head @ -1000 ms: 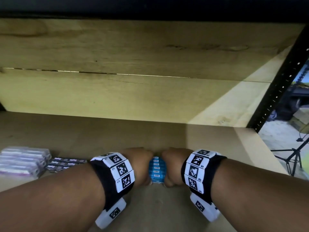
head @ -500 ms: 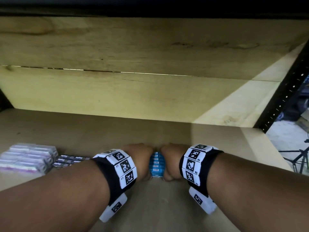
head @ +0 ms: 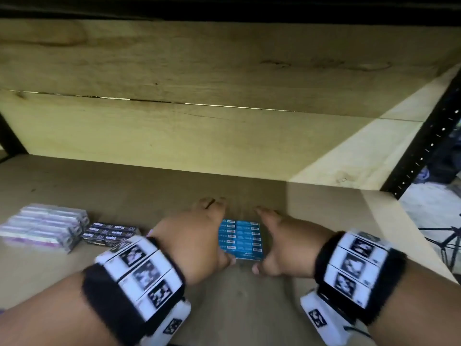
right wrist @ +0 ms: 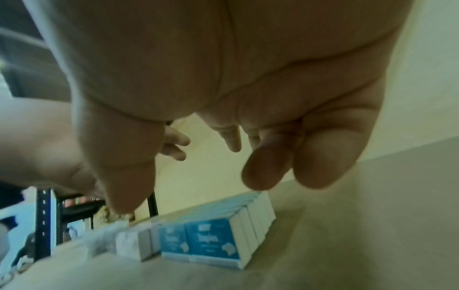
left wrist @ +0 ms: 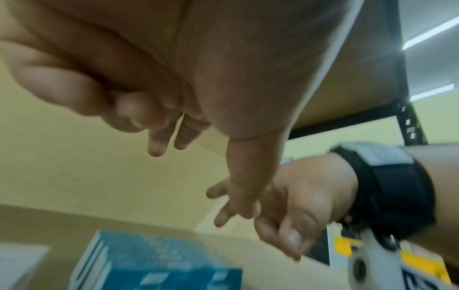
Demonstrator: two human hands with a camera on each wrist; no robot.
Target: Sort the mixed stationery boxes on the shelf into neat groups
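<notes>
A tight block of several blue staple boxes (head: 240,239) lies flat on the wooden shelf board (head: 74,278), with my hands on either side of it. My left hand (head: 197,236) hovers at its left with fingers spread and holds nothing. My right hand (head: 282,242) hovers at its right, fingers loose and empty. In the left wrist view the blue boxes (left wrist: 154,261) lie below my left fingers (left wrist: 159,141), clear of them. In the right wrist view the blue boxes (right wrist: 213,239) sit apart from my relaxed right fingers (right wrist: 268,166).
A group of white-and-purple boxes (head: 42,227) lies at the left. Black staple boxes (head: 109,233) sit beside them. The shelf's wooden back panel (head: 199,136) stands behind. A black perforated upright (head: 424,136) marks the right end, where the board's edge drops off.
Both hands were closed in against the sides of the blue boxes. They have opened and drawn apart, uncovering the whole block. The view has tilted slightly.
</notes>
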